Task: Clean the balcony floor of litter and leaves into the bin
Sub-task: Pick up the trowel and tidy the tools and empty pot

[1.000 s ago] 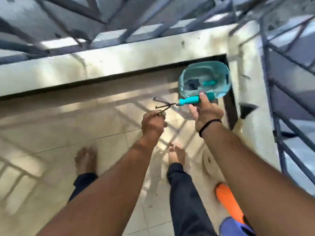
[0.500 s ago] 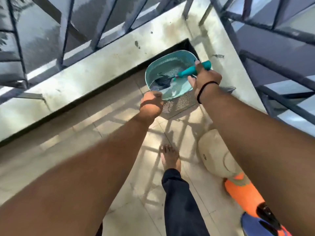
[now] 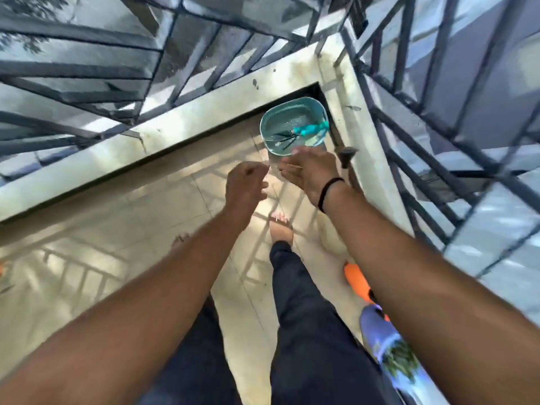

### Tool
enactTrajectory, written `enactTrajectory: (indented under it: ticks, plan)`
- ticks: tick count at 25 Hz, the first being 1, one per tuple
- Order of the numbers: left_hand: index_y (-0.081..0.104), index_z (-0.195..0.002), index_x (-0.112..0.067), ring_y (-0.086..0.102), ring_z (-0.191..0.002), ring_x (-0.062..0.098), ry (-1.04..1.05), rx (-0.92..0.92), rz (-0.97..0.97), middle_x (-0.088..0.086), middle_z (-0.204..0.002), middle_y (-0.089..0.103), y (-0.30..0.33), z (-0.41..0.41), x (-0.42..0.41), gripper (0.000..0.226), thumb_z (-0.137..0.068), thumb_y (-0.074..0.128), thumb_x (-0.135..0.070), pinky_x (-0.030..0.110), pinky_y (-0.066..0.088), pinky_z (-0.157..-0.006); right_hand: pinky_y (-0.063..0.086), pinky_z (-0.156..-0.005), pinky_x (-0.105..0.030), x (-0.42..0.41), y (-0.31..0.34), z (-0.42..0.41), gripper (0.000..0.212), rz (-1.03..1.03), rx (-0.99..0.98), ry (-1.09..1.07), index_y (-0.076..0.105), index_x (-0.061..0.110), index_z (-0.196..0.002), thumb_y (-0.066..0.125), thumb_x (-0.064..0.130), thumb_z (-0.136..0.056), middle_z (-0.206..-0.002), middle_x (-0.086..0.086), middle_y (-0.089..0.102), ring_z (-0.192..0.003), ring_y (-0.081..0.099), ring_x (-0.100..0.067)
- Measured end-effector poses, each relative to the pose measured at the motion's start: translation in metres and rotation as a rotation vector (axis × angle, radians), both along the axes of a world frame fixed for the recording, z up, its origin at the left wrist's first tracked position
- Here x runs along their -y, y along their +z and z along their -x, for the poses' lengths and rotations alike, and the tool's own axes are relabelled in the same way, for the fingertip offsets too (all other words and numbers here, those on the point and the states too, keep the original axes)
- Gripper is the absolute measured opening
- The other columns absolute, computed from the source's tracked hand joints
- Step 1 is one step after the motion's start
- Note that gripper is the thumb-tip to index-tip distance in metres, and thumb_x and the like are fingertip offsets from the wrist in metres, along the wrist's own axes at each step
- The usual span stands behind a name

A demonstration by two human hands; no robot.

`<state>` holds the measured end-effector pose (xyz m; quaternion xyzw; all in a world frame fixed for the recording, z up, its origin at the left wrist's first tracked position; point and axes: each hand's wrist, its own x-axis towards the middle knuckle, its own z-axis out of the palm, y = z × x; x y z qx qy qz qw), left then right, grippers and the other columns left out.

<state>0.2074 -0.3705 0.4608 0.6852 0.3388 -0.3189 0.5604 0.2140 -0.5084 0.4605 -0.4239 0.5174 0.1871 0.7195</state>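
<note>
We stand barefoot on the tiled balcony floor, looking down toward the far right corner, where a teal perforated bin sits against the low parapet wall under the metal railing. Inside the bin lies a small hand rake with a teal handle, its dark tines pointing left; neither hand touches it. Our left hand hangs in the air near the bin with its fingers curled into a loose fist, and we cannot tell whether anything small is held inside it. Our right hand, with a black band at the wrist, is spread with relaxed fingers just on the near side of the bin's rim, gripping nothing. The two hands are apart, with a narrow gap between them. As for progress, the stretch of floor that we can see looks largely free of leaves and litter, so we judge the task to be well along. Still, a small orange speck at the far left edge of the floor may be a leftover scrap, and the blur hides fine debris. At the near right an orange and purple object holds green leafy matter, which may yet need emptying into the bin.
</note>
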Motion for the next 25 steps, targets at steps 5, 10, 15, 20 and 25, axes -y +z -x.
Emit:
enactTrajectory:
  ticks: [5, 10, 15, 20, 25]
  plan:
    - [0.069, -0.072, -0.017, 0.07, -0.08, 0.024, -0.051, -0.006, -0.024, 0.003, -0.081, 0.075, 0.159, 0.069, -0.057, 0.022, -0.093, 0.067, -0.018, 0.037, 0.053, -0.067, 0.061, -0.062, -0.028, -0.035, 0.166, 0.058, 0.012, -0.02, 0.116, 0.308, 0.062, 0.005, -0.094, 0.053, 0.0, -0.099, -0.074, -0.011, 0.062, -0.066, 0.067, -0.024]
    - [0.07, -0.084, -0.019, 0.071, -0.078, 0.021, 0.203, 0.16, -0.091, 0.002, -0.088, 0.076, 0.258, 0.114, -0.131, 0.012, -0.095, 0.065, -0.019, 0.035, 0.053, -0.067, 0.06, -0.066, -0.031, -0.11, 0.256, 0.061, 0.006, -0.052, 0.246, 0.65, 0.063, 0.004, -0.094, 0.059, 0.002, -0.096, -0.072, -0.011, 0.062, -0.064, 0.067, -0.023]
    - [0.066, -0.091, -0.017, 0.067, -0.074, 0.021, 0.679, 0.345, -0.14, 0.006, -0.091, 0.073, 0.326, 0.191, -0.216, 0.007, -0.096, 0.062, -0.015, 0.034, 0.052, -0.068, 0.057, -0.058, -0.032, -0.234, 0.328, 0.079, 0.014, 0.02, 0.528, 1.123, 0.064, 0.007, -0.083, 0.059, 0.003, -0.096, -0.064, -0.01, 0.06, -0.055, 0.061, -0.02]
    - [0.068, -0.094, -0.018, 0.064, -0.071, 0.016, 0.995, 0.432, -0.227, 0.004, -0.088, 0.069, 0.37, 0.329, -0.288, 0.007, -0.096, 0.063, -0.013, 0.025, 0.047, -0.06, 0.045, -0.065, -0.031, -0.372, 0.378, 0.16, 0.019, 0.008, 0.834, 1.532, 0.066, 0.016, -0.076, 0.064, 0.015, -0.094, -0.073, -0.003, 0.069, -0.07, 0.061, -0.018]
    - [0.067, -0.097, -0.019, 0.061, -0.068, 0.012, 1.401, 0.409, -0.417, -0.002, -0.082, 0.065, 0.361, 0.531, -0.326, 0.007, -0.094, 0.067, -0.012, 0.02, 0.042, -0.051, 0.047, -0.067, -0.029, -0.488, 0.404, 0.347, 0.008, -0.355, 0.827, 1.887, 0.065, 0.016, -0.087, 0.065, 0.018, -0.095, -0.08, -0.005, 0.069, -0.075, 0.064, -0.018]
